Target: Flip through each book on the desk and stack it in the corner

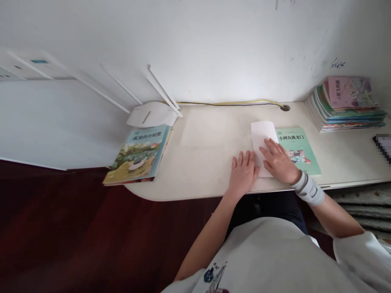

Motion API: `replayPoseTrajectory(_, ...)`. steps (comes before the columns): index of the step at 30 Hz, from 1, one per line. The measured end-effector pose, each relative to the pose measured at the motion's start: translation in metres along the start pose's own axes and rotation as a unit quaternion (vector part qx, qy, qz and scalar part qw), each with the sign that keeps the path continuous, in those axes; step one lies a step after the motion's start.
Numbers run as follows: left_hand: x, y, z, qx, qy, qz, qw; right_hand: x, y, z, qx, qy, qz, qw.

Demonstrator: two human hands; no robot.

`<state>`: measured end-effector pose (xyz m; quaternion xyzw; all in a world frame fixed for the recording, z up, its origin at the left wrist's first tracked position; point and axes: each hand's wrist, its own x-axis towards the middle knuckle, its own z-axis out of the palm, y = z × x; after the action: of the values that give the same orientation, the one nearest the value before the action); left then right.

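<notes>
A folded white sheet of paper point(262, 134) lies on the pale desk point(207, 162), its right side overlapping a green picture book point(301, 148). My right hand point(278, 160) lies flat on the paper with fingers stretched out, a grey band round its wrist. My left hand point(243, 173) rests flat on the desk just left of the paper, fingers spread and touching the paper's lower left edge.
A blue-green picture book point(139, 156) lies at the desk's left end, hanging over the edge. A white router point(152, 114) with antennas stands behind it. A stack of books point(346, 103) sits at the back right. A yellow cable point(232, 103) runs along the wall.
</notes>
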<state>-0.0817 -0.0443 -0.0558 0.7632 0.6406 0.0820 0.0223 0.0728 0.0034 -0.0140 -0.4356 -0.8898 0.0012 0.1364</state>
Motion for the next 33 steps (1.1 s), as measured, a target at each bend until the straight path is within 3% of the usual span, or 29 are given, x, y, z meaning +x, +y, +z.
replayPoseTrajectory(5, 0.0, -0.001, 0.002, 0.01, 0.004, -0.001, 1.0, 0.063, 0.037, -0.003, 0.028, -0.052, 0.092, 0.994)
replayPoseTrajectory(8, 0.001, 0.001, 0.001, 0.017, -0.003, -0.006, 1.0, 0.081, 0.048, 0.004, 0.032, -0.075, 0.094, 0.992)
replayPoseTrajectory(17, 0.003, 0.008, -0.001, 0.034, -0.03, -0.025, 0.999, 0.075, 0.049, 0.012, -0.041, -0.068, 0.082, 0.994)
replayPoseTrajectory(28, 0.005, 0.009, -0.003, 0.027, -0.064, -0.035, 0.997, 0.075, 0.053, 0.01, -0.039, -0.099, 0.043, 0.993)
replayPoseTrajectory(33, 0.004, 0.009, -0.003, 0.026, -0.055, -0.033, 0.998, 0.075, 0.053, 0.011, -0.038, -0.096, 0.041, 0.994)
